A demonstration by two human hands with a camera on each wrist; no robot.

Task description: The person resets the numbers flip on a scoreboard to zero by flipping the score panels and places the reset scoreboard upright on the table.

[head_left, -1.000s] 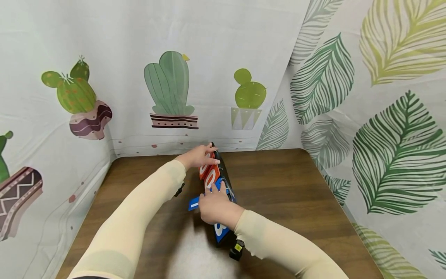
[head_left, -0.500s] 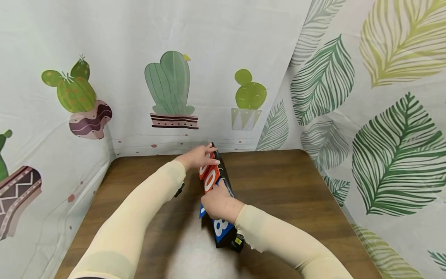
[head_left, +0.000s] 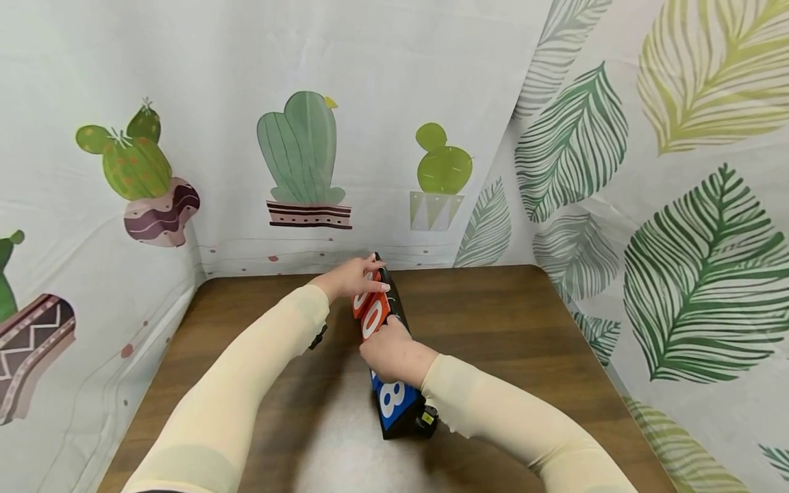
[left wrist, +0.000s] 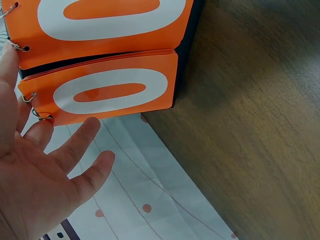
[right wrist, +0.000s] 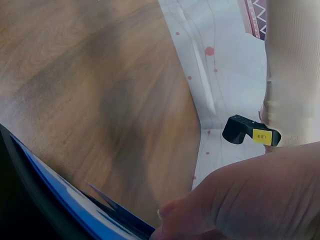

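Observation:
A black flip scoreboard [head_left: 407,426] stands like a tent on the table, with number cards on metal rings along its ridge. Two orange cards [left wrist: 110,95] showing 0 hang at the far end. Nearest the viewer is a blue card [head_left: 392,400] reading 8. At the far end my left hand [head_left: 348,279] holds the ridge by the rings, its outer fingers spread beside the cards. Fingers curled, my right hand [head_left: 394,354] pinches a blue number card [right wrist: 120,212] by its edge in the middle of the board. The hand mostly hides this card in the head view.
The brown wooden table [head_left: 487,322] extends on both sides of the scoreboard. Curtains [head_left: 376,137] printed with cacti and leaves hang behind the table and along its sides. Small black devices are worn at both wrists.
A blue card that stuck out left under my right hand has swung down against the board. That hand's straighter fingers have curled, and it has shifted slightly right. My left hand stays put.

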